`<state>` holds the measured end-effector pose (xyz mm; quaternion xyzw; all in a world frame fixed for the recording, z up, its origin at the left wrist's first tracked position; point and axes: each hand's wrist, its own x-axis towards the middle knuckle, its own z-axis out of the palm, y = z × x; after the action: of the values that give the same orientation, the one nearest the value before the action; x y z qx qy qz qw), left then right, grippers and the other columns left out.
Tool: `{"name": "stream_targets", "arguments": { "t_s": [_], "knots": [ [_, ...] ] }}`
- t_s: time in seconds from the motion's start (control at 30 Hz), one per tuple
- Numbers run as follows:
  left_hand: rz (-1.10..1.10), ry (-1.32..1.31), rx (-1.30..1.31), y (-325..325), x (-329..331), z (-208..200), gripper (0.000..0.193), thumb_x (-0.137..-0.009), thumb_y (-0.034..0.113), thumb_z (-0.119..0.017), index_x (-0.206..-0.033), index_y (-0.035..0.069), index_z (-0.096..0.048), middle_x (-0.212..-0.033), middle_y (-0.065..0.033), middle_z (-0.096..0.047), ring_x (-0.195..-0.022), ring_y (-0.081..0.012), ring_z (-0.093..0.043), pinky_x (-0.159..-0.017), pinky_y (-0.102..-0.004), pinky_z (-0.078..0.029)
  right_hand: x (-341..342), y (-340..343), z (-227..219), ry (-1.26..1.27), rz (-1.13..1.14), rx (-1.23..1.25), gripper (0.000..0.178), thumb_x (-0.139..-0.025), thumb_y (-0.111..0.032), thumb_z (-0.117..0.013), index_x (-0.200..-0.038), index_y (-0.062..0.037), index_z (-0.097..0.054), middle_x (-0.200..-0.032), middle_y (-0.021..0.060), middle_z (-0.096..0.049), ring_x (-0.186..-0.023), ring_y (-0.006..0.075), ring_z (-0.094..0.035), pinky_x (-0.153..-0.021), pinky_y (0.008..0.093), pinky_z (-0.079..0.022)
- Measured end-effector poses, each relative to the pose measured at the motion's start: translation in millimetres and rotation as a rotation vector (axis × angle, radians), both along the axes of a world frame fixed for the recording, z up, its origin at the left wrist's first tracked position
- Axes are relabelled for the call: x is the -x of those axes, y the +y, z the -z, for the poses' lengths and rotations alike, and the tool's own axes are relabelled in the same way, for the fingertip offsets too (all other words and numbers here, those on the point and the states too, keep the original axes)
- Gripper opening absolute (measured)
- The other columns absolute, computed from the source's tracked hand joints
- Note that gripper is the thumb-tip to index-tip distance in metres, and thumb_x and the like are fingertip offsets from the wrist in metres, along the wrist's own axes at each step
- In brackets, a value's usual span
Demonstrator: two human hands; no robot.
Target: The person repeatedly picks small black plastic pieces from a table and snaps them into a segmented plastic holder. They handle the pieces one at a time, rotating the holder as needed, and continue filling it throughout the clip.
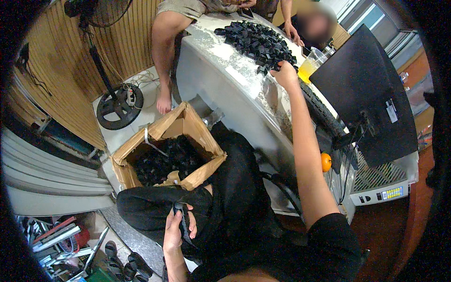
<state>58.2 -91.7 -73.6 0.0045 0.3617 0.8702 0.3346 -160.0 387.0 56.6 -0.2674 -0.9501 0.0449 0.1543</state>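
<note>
My right arm stretches across to the white table point(235, 70), where my right hand point(285, 75) is at the near edge of a pile of small black pieces point(256, 42). Its fingers are pinched on a small dark piece from the pile. Over my lap, my left hand point(174, 228) is closed around a narrow dark object point(184, 221), whose exact kind I cannot make out. An open cardboard box point(124, 164) stands on the floor before my knees, with many similar black pieces point(164, 160) inside.
Beside the pile stands a cup of yellow drink point(307, 69), near a black monitor point(366, 94) and an orange point(326, 162). Other people sit around the table; one person's hand point(293, 35) is by the pile. A fan base point(120, 108), sandals point(127, 265) and a heap of strips point(61, 242) are on the left.
</note>
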Motion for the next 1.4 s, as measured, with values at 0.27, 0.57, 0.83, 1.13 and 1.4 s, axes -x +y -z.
{"name": "stream_targets", "arguments": {
  "t_s": [0.27, 0.57, 0.83, 1.13, 1.4],
  "knots": [
    [-0.038, 0.008, 0.075, 0.4, -0.6, -4.7, 0.035, -0.101, 0.030, -0.040, -0.111, -0.003, -0.047, -0.060, -0.0111, -0.050, -0.042, -0.0172, -0.048, -0.040, -0.0283, -0.041, -79.2, -73.4, -37.0, 0.386, -0.318, 0.870, 0.043, -0.087, -0.020, -0.067, -0.120, 0.0052, -0.057, -0.105, 0.0130, -0.063, -0.094, 0.0174, -0.062, -0.088, 0.0313, -0.049],
    [-0.017, 0.028, 0.247, 3.4, -8.3, -15.8, 0.034, -0.103, 0.028, -0.039, -0.111, -0.003, -0.050, -0.062, -0.0075, -0.052, -0.046, -0.0129, -0.048, -0.045, -0.0246, -0.040, -173.5, -259.7, 57.4, -0.157, -0.814, 1.978, 0.041, -0.087, -0.007, -0.065, -0.123, 0.0063, -0.053, -0.120, 0.0166, -0.059, -0.115, 0.0281, -0.057, -0.099, 0.0383, -0.043],
    [-0.006, 0.149, 0.200, 5.5, -7.4, -16.8, 0.032, -0.103, 0.030, -0.037, -0.109, 0.000, -0.048, -0.064, -0.0026, -0.052, -0.049, -0.0089, -0.047, -0.048, -0.0222, -0.037, -196.9, -288.0, 71.5, -0.127, -0.861, 1.842, 0.040, -0.085, 0.007, -0.060, -0.123, 0.0005, -0.053, -0.125, 0.0143, -0.060, -0.116, 0.0233, -0.057, -0.099, 0.0346, -0.046],
    [0.043, 0.175, 0.208, 8.9, -15.1, -16.3, 0.039, -0.101, 0.037, -0.041, -0.104, 0.000, -0.048, -0.061, -0.0052, -0.052, -0.047, -0.0115, -0.049, -0.044, -0.0252, -0.040, -201.1, -288.4, 76.7, -0.211, -0.879, 1.717, 0.036, -0.083, 0.011, -0.050, -0.116, -0.0015, -0.057, -0.111, 0.0078, -0.064, -0.107, 0.0183, -0.060, -0.086, 0.0308, -0.050],
    [0.363, 0.103, 0.093, 5.5, -14.9, -7.2, 0.037, -0.100, 0.033, -0.046, -0.107, -0.003, -0.050, -0.068, -0.0078, -0.057, -0.053, -0.0140, -0.055, -0.050, -0.0264, -0.045, -186.1, -262.7, 68.7, -0.514, -1.207, 1.307, 0.039, -0.083, -0.013, -0.067, -0.120, -0.0037, -0.059, -0.117, 0.0111, -0.064, -0.114, 0.0266, -0.059, -0.095, 0.0371, -0.046]
  ]
}}
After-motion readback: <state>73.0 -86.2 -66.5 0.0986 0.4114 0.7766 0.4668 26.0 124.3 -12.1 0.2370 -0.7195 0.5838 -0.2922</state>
